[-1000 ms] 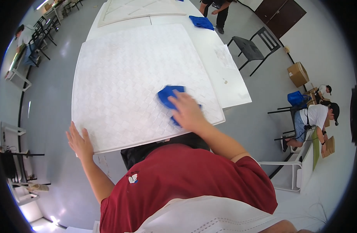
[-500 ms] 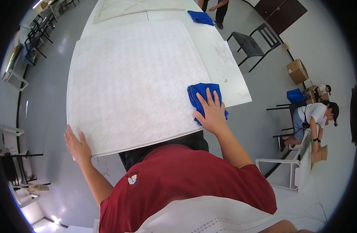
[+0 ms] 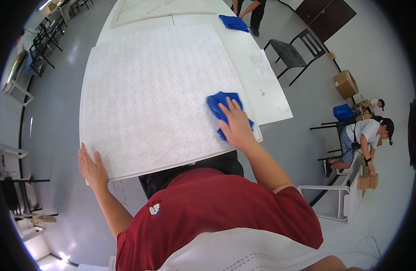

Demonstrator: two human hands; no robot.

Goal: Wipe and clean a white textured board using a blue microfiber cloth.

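Cloth [image 3: 215,102], bright blue, creased fabric, right under the bare R hand [image 3: 238,126], showing past the fingertips & out both sides! R fingers nearly straight, slightly spread, palm down on top; no pinch visible. Beneath the grip: big white rectangular panel [image 3: 158,99] w/ raised basket-weave surface, its R edge just right of the hand, near edge just behind, most of its face reaching L & fwd. Panel's long axis? Can't tell, lens bends it. L hand [image 3: 93,170] is well left of the grip, at panel's near-L corner, fingers extended, thumb apart, no cloth; R's the closer one, obvs.
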